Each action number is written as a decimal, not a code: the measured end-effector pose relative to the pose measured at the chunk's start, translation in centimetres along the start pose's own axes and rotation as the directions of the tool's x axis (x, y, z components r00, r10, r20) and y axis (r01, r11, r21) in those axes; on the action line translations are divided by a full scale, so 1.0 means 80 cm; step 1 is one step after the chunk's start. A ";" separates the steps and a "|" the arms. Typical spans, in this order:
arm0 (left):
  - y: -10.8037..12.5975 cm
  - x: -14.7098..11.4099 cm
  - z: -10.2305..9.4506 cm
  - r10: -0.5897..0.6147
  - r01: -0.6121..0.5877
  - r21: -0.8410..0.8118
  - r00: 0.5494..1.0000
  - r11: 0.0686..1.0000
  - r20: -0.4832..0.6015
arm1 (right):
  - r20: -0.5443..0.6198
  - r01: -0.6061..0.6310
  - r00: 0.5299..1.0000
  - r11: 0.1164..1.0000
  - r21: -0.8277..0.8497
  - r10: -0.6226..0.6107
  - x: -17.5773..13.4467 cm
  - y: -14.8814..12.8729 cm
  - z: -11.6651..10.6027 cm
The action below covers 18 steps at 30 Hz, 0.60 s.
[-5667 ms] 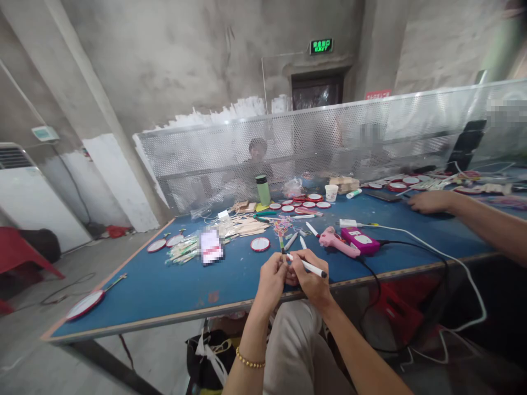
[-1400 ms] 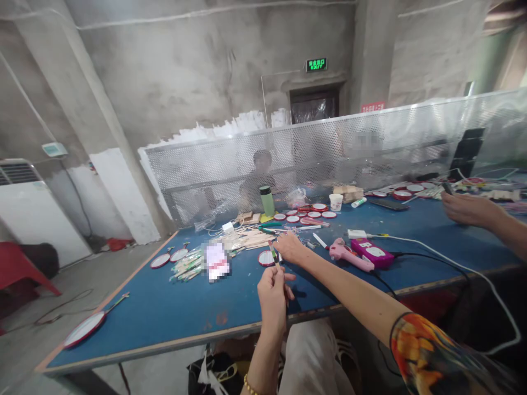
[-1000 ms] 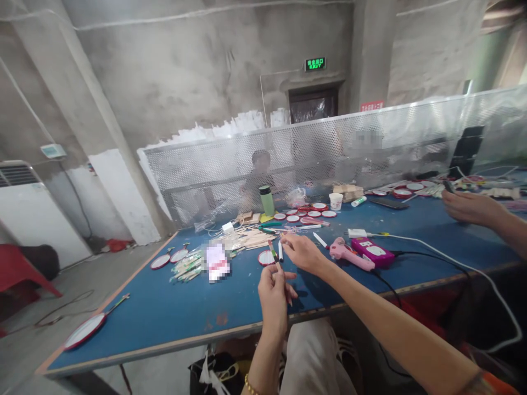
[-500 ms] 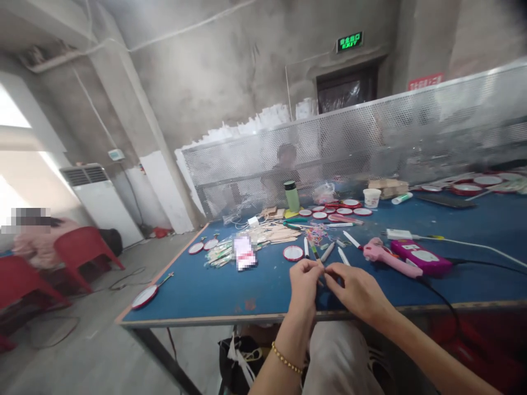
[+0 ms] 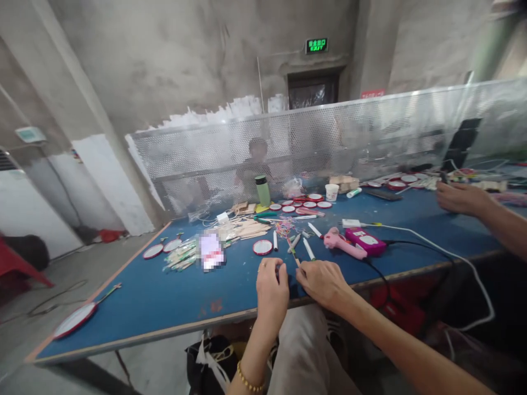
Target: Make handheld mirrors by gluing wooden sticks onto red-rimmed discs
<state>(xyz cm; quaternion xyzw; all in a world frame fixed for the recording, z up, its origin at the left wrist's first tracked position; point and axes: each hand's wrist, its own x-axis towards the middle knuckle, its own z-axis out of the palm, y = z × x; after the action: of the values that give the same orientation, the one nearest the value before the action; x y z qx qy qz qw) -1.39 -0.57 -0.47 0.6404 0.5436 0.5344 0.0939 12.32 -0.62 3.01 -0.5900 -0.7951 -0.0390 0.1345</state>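
Observation:
My right hand (image 5: 323,282) is closed at the table's front edge. A thin wooden stick (image 5: 293,254), green along part of its length, sticks out from its fingertips. To its left is my left hand (image 5: 272,288), its fingers curled in with the thumb near them; whatever they hold, if anything, is hidden. A small gap separates the two hands. Just beyond them lie white pens (image 5: 308,249), a grey pen, a small round red-rimmed disc (image 5: 262,247) and a heap of coloured rubber bands (image 5: 286,226).
A pink glue gun (image 5: 343,243) lies beside a purple box (image 5: 365,242) with cables. Wooden sticks (image 5: 249,229), a blurred-out packet (image 5: 211,250) and a green bottle (image 5: 262,191) are farther back. A red-rimmed round paddle (image 5: 76,320) lies front left. Another person's hand (image 5: 463,198) reaches in at right.
My hands have moved apart, and the stick now shows in my right hand alone. The view has turned right, bringing another person's arm into sight.

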 end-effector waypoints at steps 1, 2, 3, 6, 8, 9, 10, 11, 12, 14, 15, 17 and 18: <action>0.000 -0.005 -0.003 0.058 -0.060 0.068 0.998 0.996 0.021 | 0.023 0.000 1.000 1.000 -0.001 0.000 0.001 0.001 -0.001; 0.001 -0.009 -0.005 0.104 -0.111 0.130 0.993 0.985 0.059 | 0.044 -0.001 0.999 1.000 -0.004 0.001 0.002 0.001 -0.001; 0.003 -0.013 -0.006 0.136 -0.154 0.189 0.985 0.970 0.103 | 0.067 0.000 0.998 1.000 -0.007 0.001 0.002 0.001 -0.002; 0.006 -0.019 -0.008 0.171 -0.233 0.321 0.962 0.918 0.211 | 0.127 0.010 0.992 0.999 -0.031 -0.006 0.002 0.001 -0.008; 0.009 -0.020 -0.009 0.173 -0.256 0.366 0.954 0.895 0.244 | 0.149 0.042 0.988 0.998 -0.051 -0.034 0.000 0.002 -0.015; 0.009 -0.020 -0.010 0.173 -0.261 0.376 0.952 0.889 0.253 | 0.161 0.061 0.986 0.996 -0.059 -0.051 -0.002 0.002 -0.019; 0.010 -0.020 -0.010 0.171 -0.264 0.382 0.950 0.886 0.262 | 0.173 0.079 0.983 0.995 -0.066 -0.066 -0.002 0.004 -0.023; 0.011 -0.019 -0.011 0.168 -0.267 0.386 0.948 0.883 0.272 | 0.188 0.092 0.979 0.993 -0.071 -0.078 -0.003 0.005 -0.026; 0.012 -0.019 -0.011 0.162 -0.267 0.390 0.945 0.881 0.283 | 0.204 0.100 0.975 0.992 -0.073 -0.083 -0.002 0.007 -0.029; 0.014 -0.017 -0.012 0.150 -0.272 0.403 0.939 0.874 0.308 | 0.236 0.099 0.968 0.992 -0.072 -0.080 0.001 0.010 -0.031; 0.016 -0.017 -0.011 0.148 -0.280 0.408 0.934 0.869 0.327 | 0.248 0.093 0.966 0.993 -0.067 -0.074 0.003 0.012 -0.030; 0.018 -0.016 -0.011 0.147 -0.304 0.415 0.918 0.858 0.369 | 0.259 0.075 0.964 0.996 -0.054 -0.059 0.009 0.014 -0.027; 0.018 -0.017 -0.010 0.146 -0.314 0.416 0.910 0.854 0.388 | 0.255 0.068 0.965 0.997 -0.048 -0.054 0.011 0.014 -0.025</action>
<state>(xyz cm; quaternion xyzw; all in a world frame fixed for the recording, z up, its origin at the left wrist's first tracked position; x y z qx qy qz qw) -0.95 -2.59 0.13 0.7879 0.5499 0.2747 -0.0364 13.49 0.07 5.04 -0.5689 -0.8222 0.0102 0.0139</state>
